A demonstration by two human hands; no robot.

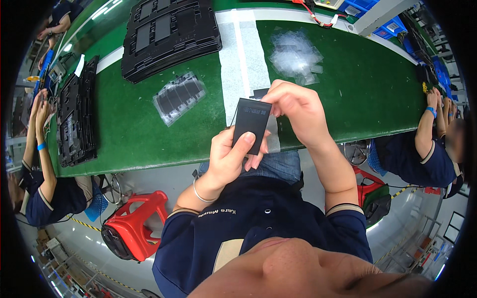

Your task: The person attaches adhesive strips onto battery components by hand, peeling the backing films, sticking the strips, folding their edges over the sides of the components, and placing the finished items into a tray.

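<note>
The person's left hand (227,156) grasps a black slab (252,119), thumb across its face; the slab is tilted, above the near edge of the green counter (357,99). Fingers wrapped behind it are partly hidden. The right hand (300,107) is bent at the slab's upper right corner, fingertips bunched; whether they pinch anything cannot be told. A small dark piece (259,93) shows just beyond the slab, mostly covered, its kind unclear.

The stack of black trays (171,37) is cut off at the top; individual clear films (295,57) blur together in their pile. A pale strip (241,59) runs from the far side to beneath the hands. Green surface stretches rightward between the films and the curved near edge, and leftward below the dark-striped sheets (180,98).
</note>
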